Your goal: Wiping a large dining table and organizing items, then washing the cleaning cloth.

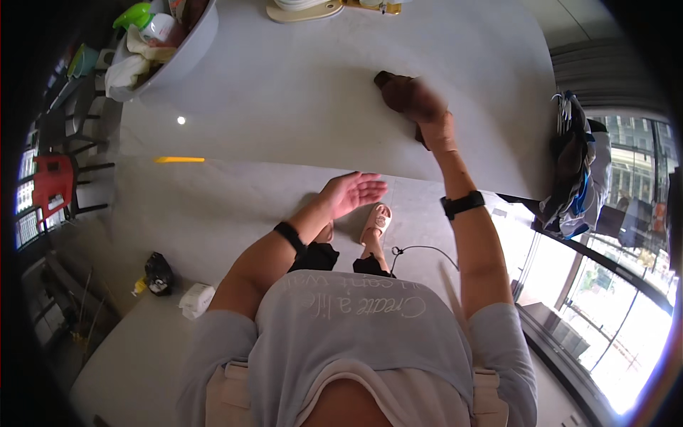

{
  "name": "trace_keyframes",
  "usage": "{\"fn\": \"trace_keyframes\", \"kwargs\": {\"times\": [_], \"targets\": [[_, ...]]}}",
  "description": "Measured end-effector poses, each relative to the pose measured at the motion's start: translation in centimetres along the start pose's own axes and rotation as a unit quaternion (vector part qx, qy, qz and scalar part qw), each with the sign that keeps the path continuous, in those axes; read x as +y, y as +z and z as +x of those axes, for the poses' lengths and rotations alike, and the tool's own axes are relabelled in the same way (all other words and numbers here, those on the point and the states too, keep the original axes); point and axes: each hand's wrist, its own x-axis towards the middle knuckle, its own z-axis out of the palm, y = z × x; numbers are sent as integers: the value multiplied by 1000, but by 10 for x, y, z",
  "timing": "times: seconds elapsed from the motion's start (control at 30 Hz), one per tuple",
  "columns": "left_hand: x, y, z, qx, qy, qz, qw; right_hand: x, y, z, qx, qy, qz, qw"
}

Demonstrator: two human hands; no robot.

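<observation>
My right hand (437,118) is on a dark brown cloth (399,95) at the right half of the light grey tabletop (288,117). Motion blurs the fingers and part of the cloth, so the exact grip is hard to make out. Some of the brown fabric also shows below the wrist. My left hand (356,189) holds nothing. It hovers just off the table's front edge, above the floor, with the fingers stretched out and somewhat apart.
A grey basin (200,45) with a green-topped spray bottle (155,26) and cloths stands at the table's far left. A yellow object (180,159) lies along the front edge. Clothes on hangers (573,160) are at the right. A thin cable (427,247) hangs near my legs.
</observation>
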Motion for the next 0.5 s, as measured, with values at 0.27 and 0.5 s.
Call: {"fn": "trace_keyframes", "kwargs": {"times": [0.27, 0.5], "targets": [[-10, -16, 22, -186, 66, -167, 966, -64, 35, -88, -91, -167, 52, 980], [-16, 10, -11, 29, 103, -81, 991, -87, 18, -124, -177, 114, 302, 930]]}}
